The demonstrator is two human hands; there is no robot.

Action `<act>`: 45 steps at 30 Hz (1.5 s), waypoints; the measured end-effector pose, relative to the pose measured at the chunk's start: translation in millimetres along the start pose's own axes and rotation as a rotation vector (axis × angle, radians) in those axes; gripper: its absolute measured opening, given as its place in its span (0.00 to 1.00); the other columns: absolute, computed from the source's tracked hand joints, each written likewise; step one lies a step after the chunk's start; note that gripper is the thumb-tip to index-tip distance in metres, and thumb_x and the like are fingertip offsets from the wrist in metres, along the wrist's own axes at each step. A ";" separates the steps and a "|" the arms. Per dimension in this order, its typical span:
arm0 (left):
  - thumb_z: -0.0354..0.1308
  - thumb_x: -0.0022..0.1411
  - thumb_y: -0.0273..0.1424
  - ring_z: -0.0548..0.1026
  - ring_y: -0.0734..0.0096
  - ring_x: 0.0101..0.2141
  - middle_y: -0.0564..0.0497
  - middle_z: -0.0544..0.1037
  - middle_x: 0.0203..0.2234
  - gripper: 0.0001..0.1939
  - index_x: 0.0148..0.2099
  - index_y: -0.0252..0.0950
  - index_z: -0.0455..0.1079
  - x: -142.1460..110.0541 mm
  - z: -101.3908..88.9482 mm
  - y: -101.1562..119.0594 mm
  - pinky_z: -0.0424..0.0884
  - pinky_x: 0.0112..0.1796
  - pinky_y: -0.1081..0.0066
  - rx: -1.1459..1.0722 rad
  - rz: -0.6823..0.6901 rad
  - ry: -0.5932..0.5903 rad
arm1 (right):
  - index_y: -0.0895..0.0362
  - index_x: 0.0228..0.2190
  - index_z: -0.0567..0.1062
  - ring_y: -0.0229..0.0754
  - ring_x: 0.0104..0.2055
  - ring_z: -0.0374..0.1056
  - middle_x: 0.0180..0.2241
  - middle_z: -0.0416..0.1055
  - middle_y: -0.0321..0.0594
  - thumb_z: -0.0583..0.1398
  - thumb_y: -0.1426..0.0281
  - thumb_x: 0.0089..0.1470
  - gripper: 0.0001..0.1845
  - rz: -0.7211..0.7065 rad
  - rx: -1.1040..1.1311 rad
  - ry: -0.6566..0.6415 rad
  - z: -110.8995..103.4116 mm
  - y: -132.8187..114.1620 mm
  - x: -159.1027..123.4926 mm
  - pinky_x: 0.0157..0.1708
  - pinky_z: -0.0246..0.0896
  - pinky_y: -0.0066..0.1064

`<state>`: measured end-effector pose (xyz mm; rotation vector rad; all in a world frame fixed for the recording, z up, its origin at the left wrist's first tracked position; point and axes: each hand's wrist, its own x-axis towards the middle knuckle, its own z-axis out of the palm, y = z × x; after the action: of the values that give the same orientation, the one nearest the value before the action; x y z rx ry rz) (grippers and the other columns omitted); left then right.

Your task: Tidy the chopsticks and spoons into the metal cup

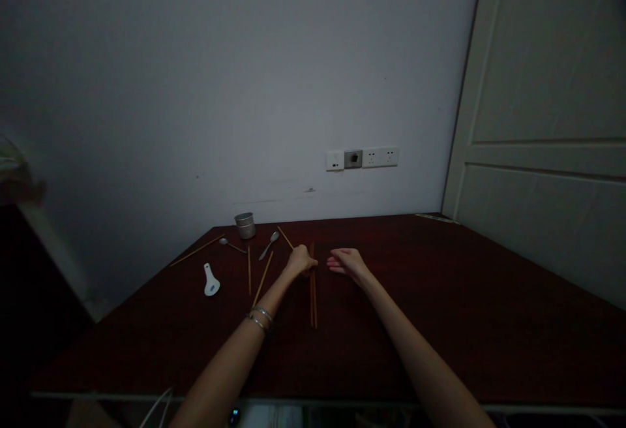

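My left hand (299,261), with bangles on its wrist, is closed around the upper part of a few reddish-brown chopsticks (313,301). They lie close together and point toward me; its fingers partly hide them. Just to the right, my right hand (346,262) is held apart from the chopsticks, fingers stretched out and palm turned left, with nothing in it. A lighter chopstick (285,237) runs up to the back of my left hand. Another pale chopstick (263,278) slants beside my left forearm.
Left on the dark red table (440,323) lie a white soup spoon (211,282), two metal spoons (233,246) and more pale chopsticks (197,250). A metal cup (245,226) stands near the wall. Sockets (380,157) are on the wall; a pale panelled door (548,128) borders the right.
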<state>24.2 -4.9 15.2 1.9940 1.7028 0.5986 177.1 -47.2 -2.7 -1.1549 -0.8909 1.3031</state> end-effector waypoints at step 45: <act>0.50 0.52 0.26 0.71 0.76 0.16 0.46 0.76 0.21 0.10 0.33 0.28 0.71 -23.8 14.0 -39.4 0.63 0.17 0.80 -0.183 -0.063 0.049 | 0.57 0.32 0.77 0.40 0.33 0.70 0.31 0.75 0.42 0.54 0.71 0.46 0.13 -0.492 -1.012 -0.077 14.5 35.2 -9.6 0.35 0.60 0.26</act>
<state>-2.3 -23.8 -20.4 1.8053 1.6682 0.7587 153.5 -58.0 -32.1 -1.4842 -1.8596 0.4483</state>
